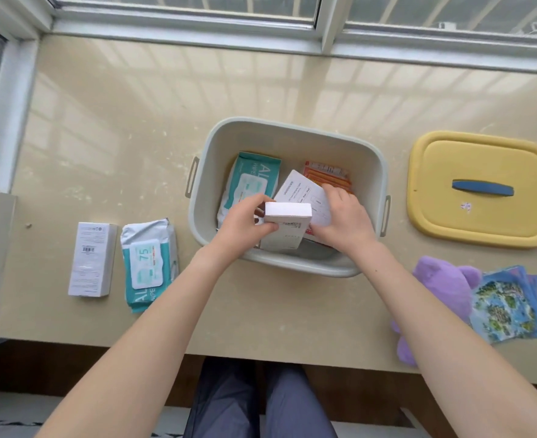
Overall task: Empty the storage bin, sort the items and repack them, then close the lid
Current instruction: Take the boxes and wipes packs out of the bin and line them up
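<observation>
At centre of the beige surface (134,137): storage bin (292,128), pale grey-green, open, with both side latches hanging free. Contents: first wipes pack (251,178), teal, flat along the left wall; orange sachets (327,173) at the far right; printed white box (301,191) tilted across them; small white carton (287,222) standing at the near wall. Left hand (245,221) pinches the small white carton by its top end, thumb on the near face and fingers on the far one, a hold suited to passing it over the rim. Right hand (343,216) is curled on the printed white box, fingertips over its far edge, apparently gripping it to keep it clear of the carton; the underside contact is hidden, so this is a judgement. Left of the bin, lying side by side: long white box (92,259) and second wipes pack (148,263), probably grouped as packaged goods. Right of the bin, near edge: purple plush toy (444,282) touching a stack of blue patterned cloths (507,305), probably the soft goods. Yellow lid (481,222), blue handle up, is parked flat well to the right, leaving the opening free and the handle ready for closing. Whether the carton is leaving or entering the bin cannot be told.
</observation>
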The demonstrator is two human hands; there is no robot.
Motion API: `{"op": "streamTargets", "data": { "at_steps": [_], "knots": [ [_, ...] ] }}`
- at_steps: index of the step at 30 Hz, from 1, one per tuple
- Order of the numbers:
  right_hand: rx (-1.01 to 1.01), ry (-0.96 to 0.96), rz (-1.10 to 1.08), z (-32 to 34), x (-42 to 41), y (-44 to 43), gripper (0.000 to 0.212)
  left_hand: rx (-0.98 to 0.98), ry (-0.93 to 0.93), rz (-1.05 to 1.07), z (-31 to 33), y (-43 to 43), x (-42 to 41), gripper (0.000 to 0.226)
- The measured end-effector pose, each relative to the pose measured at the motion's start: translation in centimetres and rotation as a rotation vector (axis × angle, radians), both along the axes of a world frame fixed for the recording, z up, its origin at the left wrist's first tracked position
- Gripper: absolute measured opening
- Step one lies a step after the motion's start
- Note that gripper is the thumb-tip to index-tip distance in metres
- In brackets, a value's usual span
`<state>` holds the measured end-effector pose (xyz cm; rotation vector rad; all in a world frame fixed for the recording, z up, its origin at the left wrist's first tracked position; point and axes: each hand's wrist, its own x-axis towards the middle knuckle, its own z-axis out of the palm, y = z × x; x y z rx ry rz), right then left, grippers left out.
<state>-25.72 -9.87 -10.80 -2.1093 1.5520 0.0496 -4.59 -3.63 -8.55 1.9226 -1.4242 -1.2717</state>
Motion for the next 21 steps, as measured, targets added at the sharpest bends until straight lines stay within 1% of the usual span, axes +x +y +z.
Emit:
{"op": "streamTargets", "data": {
  "at_steps": [4, 6, 9, 11, 12, 18, 21],
  "knots": [
    [-0.093, -0.122, -0.06, 4.1, 0.0, 0.4, 0.083, -0.034, 0.128, 0.301, 4.8, 0.4, 1.5, 0.021],
    [-0.157, -0.193, -0.098, 6.7, 0.3, 0.8, 0.082, -0.055, 0.237, 0.449, 7.7, 0.8, 2.5, 0.026],
    [-0.244, -0.257, -0.151, 10.5, 1.1, 1.4, 0.081, -0.088, 0.447, 0.622, 11.3, 2.1, 3.9, 0.039],
    [-0.286, -0.267, -0.158, 12.7, 1.9, 2.1, 0.082, -0.106, 0.514, 0.679, 13.4, 3.1, 4.7, 0.046],
    [-0.292, -0.271, -0.172, 13.3, 2.3, 2.6, 0.082, -0.112, 0.533, 0.697, 14.0, 3.6, 5.0, 0.045],
    [-0.299, -0.317, -0.156, 16.3, 6.4, 7.1, 0.086, -0.147, 0.595, 0.786, 17.4, 8.8, 8.1, 0.025],
    [-0.292, -0.323, -0.149, 16.8, 9.4, 9.5, 0.086, -0.14, 0.607, 0.835, 17.5, 11.1, 10.8, 0.022]
  ]
}}
